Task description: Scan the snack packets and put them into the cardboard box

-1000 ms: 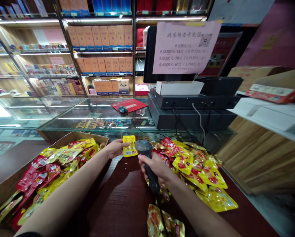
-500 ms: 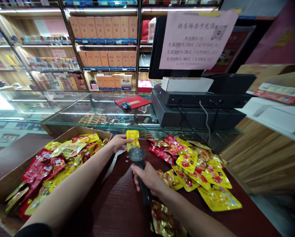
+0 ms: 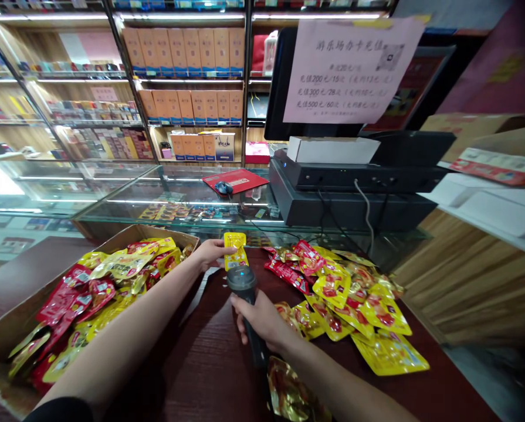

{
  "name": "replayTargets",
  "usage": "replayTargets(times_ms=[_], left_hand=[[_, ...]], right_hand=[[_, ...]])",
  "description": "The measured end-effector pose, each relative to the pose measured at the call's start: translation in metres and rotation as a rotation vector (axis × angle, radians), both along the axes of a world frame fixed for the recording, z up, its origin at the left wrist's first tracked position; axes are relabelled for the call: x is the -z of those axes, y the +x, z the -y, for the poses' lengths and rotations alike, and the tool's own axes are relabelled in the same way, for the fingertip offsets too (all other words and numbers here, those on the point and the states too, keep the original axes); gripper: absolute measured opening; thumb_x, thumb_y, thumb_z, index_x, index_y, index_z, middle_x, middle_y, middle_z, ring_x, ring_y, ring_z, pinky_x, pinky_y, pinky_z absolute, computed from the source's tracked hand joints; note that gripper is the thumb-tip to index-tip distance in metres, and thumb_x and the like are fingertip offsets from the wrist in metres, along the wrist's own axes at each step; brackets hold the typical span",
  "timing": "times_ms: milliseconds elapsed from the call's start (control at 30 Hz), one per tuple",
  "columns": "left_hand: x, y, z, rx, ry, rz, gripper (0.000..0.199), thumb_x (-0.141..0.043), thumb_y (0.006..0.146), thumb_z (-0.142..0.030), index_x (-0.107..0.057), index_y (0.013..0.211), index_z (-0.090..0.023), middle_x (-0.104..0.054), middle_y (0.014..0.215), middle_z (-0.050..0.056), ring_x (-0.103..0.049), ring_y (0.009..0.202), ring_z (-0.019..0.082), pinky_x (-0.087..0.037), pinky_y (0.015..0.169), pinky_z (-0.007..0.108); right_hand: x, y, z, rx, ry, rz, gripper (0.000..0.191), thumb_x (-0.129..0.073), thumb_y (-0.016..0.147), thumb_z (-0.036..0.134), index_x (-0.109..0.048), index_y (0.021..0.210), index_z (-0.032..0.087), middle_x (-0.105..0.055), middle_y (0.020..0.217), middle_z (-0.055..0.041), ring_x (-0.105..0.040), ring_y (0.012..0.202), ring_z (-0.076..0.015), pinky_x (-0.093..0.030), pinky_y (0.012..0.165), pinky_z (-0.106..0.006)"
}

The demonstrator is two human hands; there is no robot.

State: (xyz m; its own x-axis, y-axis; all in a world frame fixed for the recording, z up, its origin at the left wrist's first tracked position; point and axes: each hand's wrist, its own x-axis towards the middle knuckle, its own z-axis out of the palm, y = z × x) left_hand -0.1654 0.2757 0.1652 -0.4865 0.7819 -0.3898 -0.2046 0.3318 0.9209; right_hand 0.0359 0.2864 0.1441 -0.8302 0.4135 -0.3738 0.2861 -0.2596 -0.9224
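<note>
My left hand (image 3: 212,254) pinches the left edge of a small yellow snack packet (image 3: 235,251), held upright above the dark red table (image 3: 192,357). My right hand (image 3: 258,319) is wrapped round the handle of a black handheld scanner (image 3: 241,278). The scanner's head is just below and in front of the packet. On the left, an open cardboard box (image 3: 7,305) holds several red and yellow packets (image 3: 124,265). A loose pile of similar packets (image 3: 332,287) lies to the right of my right hand. Gold packets (image 3: 291,390) lie partly under my right forearm.
Behind the table stands a glass display counter (image 3: 125,196) with a red mat (image 3: 244,180) and a mouse (image 3: 223,188). A monitor with a paper sign (image 3: 352,70) stands over a black cash drawer (image 3: 350,205) with cables. Shelves of boxes (image 3: 183,53) line the back.
My right hand and the scanner have shifted very slightly left. The yellow packet is tilted a little differently in my left hand; the piles look the same.
</note>
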Motion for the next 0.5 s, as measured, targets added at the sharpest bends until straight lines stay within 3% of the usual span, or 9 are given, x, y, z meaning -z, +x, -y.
replayTargets(times_ms=[500], left_hand=[[0.0011,0.0015,-0.0010,-0.014,-0.018,-0.014,0.055,-0.089,0.040,-0.033,-0.073,0.089,-0.015,-0.072,0.088,0.008,-0.065,0.073,0.018,-0.047,0.055,0.024]], right_hand=[[0.0000,0.0002,-0.0008,-0.003,0.018,-0.012,0.025,-0.056,0.079,0.042,-0.043,0.082,0.020,-0.049,0.041,0.0082,-0.045,0.031,-0.0098,-0.039,0.032,-0.020]])
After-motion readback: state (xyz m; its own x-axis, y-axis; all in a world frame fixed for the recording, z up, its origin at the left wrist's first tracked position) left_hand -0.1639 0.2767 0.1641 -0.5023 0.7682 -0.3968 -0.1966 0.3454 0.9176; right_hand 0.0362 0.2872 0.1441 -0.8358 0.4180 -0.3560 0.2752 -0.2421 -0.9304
